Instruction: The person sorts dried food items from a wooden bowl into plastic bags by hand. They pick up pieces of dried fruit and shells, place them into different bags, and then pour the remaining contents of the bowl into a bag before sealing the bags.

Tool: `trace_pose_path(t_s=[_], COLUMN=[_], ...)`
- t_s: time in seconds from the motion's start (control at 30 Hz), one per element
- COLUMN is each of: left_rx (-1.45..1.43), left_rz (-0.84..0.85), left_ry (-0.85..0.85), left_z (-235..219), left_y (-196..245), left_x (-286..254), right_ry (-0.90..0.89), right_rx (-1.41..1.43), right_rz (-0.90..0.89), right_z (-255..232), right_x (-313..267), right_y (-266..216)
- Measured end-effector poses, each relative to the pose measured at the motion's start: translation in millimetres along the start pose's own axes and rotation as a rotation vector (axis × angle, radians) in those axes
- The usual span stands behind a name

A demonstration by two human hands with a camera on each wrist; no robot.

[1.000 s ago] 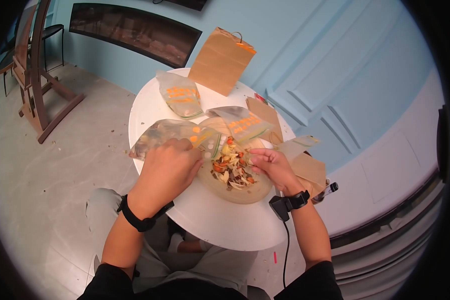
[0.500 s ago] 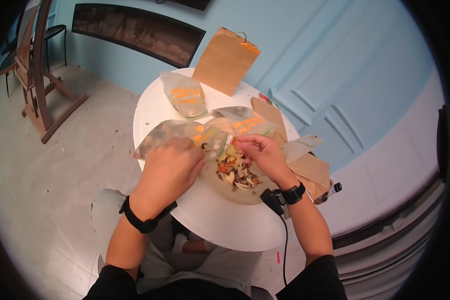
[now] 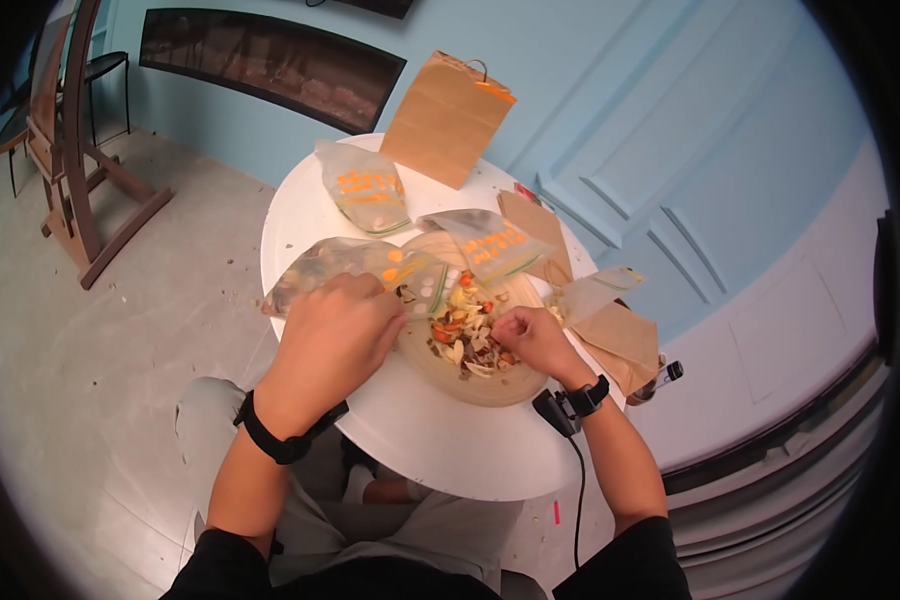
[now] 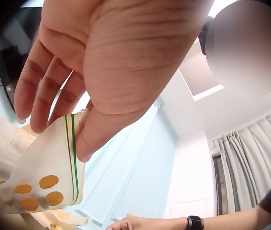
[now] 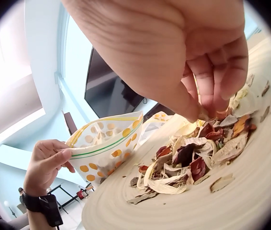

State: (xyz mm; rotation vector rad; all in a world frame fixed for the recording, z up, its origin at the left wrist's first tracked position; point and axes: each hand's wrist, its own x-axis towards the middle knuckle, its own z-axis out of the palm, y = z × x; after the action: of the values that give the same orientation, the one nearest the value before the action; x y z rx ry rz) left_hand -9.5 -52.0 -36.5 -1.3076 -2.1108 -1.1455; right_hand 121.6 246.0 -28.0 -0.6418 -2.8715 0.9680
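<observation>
My left hand (image 3: 338, 325) pinches the rim of a zip bag (image 5: 106, 155) with orange dots and a green seal line, its mouth gaping toward the plate. A heap of dried petals (image 5: 188, 158), cream, dark red and orange, lies on a round wooden plate (image 5: 231, 206). Over the right side of that heap is my right hand (image 3: 535, 342), fingers bent downward. In the right wrist view its thumb and fingertips come together on petals at the top of the heap; the pinched pieces are mostly hidden.
Two more orange-marked zip bags, one at the back (image 3: 365, 190) and one behind the plate (image 3: 490, 245), lie on the round white table (image 3: 440, 450). A brown paper bag (image 3: 448, 125) stands at the far edge. Flattened brown paper (image 3: 615, 345) lies at the right.
My right hand went left toward the zip bag's mouth, then came back right and down to the petals. The left hand keeps its grip on the bag in nearly the same place.
</observation>
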Motion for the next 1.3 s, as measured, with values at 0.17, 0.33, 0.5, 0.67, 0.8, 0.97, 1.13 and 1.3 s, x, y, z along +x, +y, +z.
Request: trace_pose_path(t_s=[0.17,0.33,0.5,0.67,0.8,0.97,1.13,1.3], left_rx=[0.01,-0.002,-0.012,0.009,0.006,-0.008,-0.022,-0.028], left_rz=[-0.009,0.003,-0.01,-0.021,-0.027,-0.031,-0.018,-0.013], left_ry=[-0.024,-0.026,-0.033,-0.052,-0.055,-0.069,-0.051,-0.046], left_z=[2.1,10.2,13.2,15.4,17.7,17.5,16.7,12.5], left_y=[4.3,7.5,10.2,12.0,13.6,15.9,13.2,9.9], left_x=[2.9,7.7,10.0,13.8,16.1,16.9,13.7,8.0], right_ry=[0.043,-0.084,-0.063,-0.051,-0.036,-0.094,-0.15,-0.229], right_rx=[-0.095,-0.164,-0.156,-0.091,0.046,0.385,0.7,0.306], right_rz=[-0.054,-0.05,-0.075,-0.048,-0.023,0.196,0.254,0.192], right_z=[-4.3,5.3,7.9,4.8,2.6,-10.5,-8.2,2.2], right_x=[-0.7,4.3,1.9,-3.9,-5.3,-17.7,-12.2,-17.2], right_y=[-0.6,4.5,10.8,17.4,21.4,-15.4,-5.4,-15.8])
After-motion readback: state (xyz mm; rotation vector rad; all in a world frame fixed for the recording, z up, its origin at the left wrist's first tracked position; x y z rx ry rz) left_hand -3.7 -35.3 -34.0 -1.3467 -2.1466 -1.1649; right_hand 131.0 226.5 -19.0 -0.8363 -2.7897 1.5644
